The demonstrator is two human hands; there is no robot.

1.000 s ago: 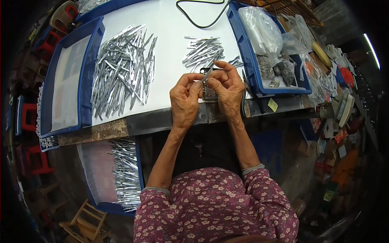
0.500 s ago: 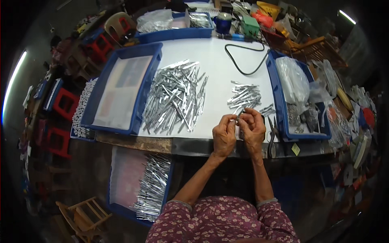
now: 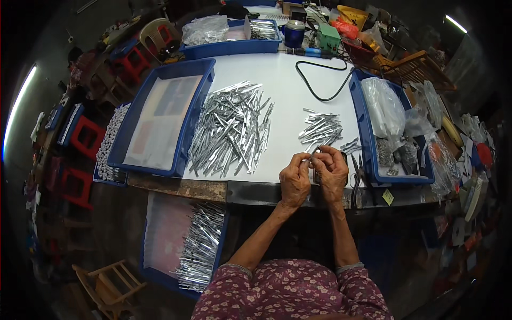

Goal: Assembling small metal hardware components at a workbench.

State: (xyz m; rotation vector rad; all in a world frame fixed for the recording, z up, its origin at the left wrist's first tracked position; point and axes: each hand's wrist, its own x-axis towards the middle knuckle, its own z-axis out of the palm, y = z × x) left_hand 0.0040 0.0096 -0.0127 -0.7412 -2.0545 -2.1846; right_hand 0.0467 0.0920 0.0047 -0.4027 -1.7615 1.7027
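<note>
My left hand [image 3: 295, 182] and my right hand [image 3: 332, 175] meet above the front edge of the table, with thumbs and fingertips pinched together. Between them is something small and greyish, mostly covered by the fingers. Just beyond lies a small pile of thin silvery metal strips [image 3: 321, 129], and a few more strips [image 3: 350, 145] rest to its right. Dark-handled pliers [image 3: 356, 181] lie close to the right of my right hand. A much bigger heap of similar strips [image 3: 232, 130] spreads over the white table covering to the left.
A blue tray [image 3: 208, 72] lined with paper stands left. Another blue tray [image 3: 368, 125] with plastic bags stands right. Below the table edge, a blue bin [image 3: 221, 242] holds more strips. A black cord [image 3: 304, 82] loops across the back. A blue mug [image 3: 294, 34] stands far off.
My hands stay in nearly the same spot, the fingertips shifting only slightly. The whole view has moved a little; the piles look unchanged.
</note>
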